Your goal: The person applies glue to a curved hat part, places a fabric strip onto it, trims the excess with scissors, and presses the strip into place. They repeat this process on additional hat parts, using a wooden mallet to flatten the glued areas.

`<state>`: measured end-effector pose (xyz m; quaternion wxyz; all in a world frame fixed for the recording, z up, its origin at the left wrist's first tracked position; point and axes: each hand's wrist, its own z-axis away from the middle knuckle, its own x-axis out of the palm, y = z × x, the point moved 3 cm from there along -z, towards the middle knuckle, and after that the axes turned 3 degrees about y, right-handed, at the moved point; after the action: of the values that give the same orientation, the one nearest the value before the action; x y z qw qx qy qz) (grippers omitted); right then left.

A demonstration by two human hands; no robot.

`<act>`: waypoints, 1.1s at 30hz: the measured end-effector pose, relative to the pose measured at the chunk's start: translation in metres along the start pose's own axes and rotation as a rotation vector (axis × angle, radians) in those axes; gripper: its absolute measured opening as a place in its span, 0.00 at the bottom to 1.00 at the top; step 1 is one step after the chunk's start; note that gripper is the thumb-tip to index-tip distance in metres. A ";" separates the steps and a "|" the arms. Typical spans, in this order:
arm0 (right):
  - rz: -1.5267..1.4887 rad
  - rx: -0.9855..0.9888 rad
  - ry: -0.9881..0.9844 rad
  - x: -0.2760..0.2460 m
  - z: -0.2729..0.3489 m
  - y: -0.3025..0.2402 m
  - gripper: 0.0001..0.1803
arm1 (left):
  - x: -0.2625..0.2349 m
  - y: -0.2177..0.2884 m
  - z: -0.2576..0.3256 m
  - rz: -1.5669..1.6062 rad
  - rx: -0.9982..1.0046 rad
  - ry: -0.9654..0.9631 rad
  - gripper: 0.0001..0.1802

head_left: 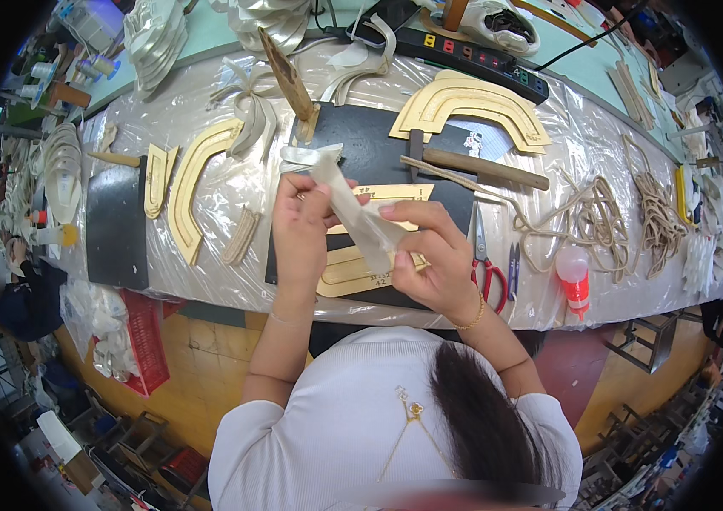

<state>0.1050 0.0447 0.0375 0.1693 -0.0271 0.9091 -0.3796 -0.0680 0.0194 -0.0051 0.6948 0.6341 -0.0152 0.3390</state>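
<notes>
L hand (300, 223): frame centre-left, fingers pinched shut on upper end of pale strip (353, 215).
Strip: mid-frame, slanting over black mat (378, 149).
R hand (429, 255): pinching strip's lower end.
Scissors (486, 264): red-handled, just right of R hand.

A workshop: brass templates (472, 104), hammer (476, 166), scissors (485, 264) on bench.

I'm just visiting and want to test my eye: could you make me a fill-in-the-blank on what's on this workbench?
1. Both hands, left hand and right hand, hold a pale strip of ____ colour.
2. The scissors right of the right hand have ____ handles.
3. The squeeze bottle beside the scissors has a ____ lower part.
4. Under the hands lies a ____ cutting mat.

Missing words: white; red; red; black
</notes>
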 end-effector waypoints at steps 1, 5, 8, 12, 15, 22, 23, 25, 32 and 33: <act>-0.074 -0.036 -0.036 -0.001 0.000 -0.001 0.03 | -0.002 0.003 -0.005 -0.021 -0.019 0.016 0.06; -0.356 0.036 -0.183 -0.005 0.005 -0.004 0.02 | -0.011 0.013 -0.013 0.084 -0.068 0.090 0.07; -0.471 0.142 -0.201 -0.011 0.015 -0.003 0.00 | -0.019 0.018 -0.018 0.121 -0.014 0.151 0.08; -0.455 0.258 -0.204 -0.028 0.035 0.000 0.09 | -0.036 0.021 -0.027 0.201 0.081 0.292 0.13; -0.584 0.407 -0.005 -0.049 0.054 0.004 0.05 | -0.058 0.035 -0.038 0.267 0.149 0.385 0.18; -0.223 0.638 0.344 -0.108 0.087 0.025 0.05 | -0.069 0.062 -0.072 -0.195 0.074 0.186 0.15; -0.104 0.674 0.386 -0.118 0.090 0.024 0.05 | -0.066 0.064 -0.072 -0.198 0.067 0.172 0.15; 0.059 0.728 0.465 -0.142 0.093 0.016 0.05 | -0.055 0.063 -0.074 -0.203 0.043 0.129 0.14; 0.142 0.701 0.501 -0.161 0.072 -0.011 0.04 | 0.024 0.018 -0.037 -0.204 -0.104 -0.147 0.11; 0.067 0.641 0.443 -0.144 0.062 -0.008 0.05 | 0.037 0.011 -0.026 -0.206 -0.136 -0.232 0.11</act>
<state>0.2601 0.0222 0.0434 -0.0188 0.1392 0.7594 -0.6353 -0.0556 0.0591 0.0160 0.7606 0.6188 -0.0531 0.1890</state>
